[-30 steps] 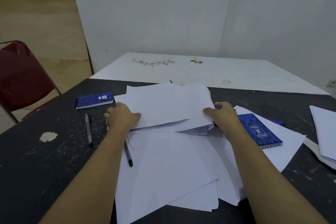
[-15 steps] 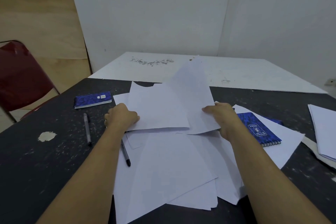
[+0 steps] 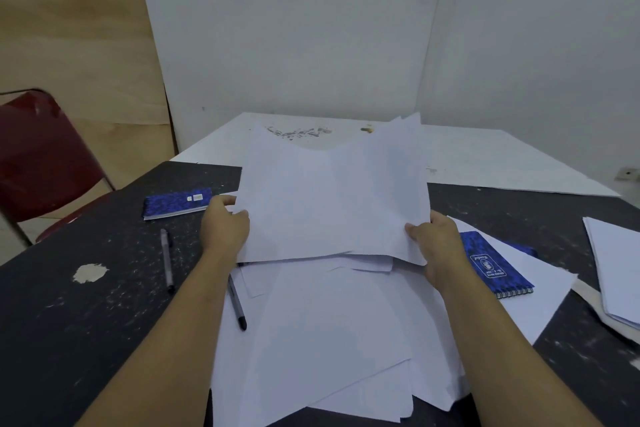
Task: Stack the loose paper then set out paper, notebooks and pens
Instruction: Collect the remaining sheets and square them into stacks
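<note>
**Paper bundle gripped at both side edges**

The bundle of white sheets (image 3: pixel 332 204) stands tilted up just above the loose paper spread (image 3: pixel 329 340) on the dark counter (image 3: pixel 69 322). Judged light, limp and prone to slide apart; opposite side edges are the sound hold. The left hand (image 3: pixel 225 229) pinches the bundle's left edge, the right hand (image 3: pixel 440 246) its right edge, thumbs in front.
</note>
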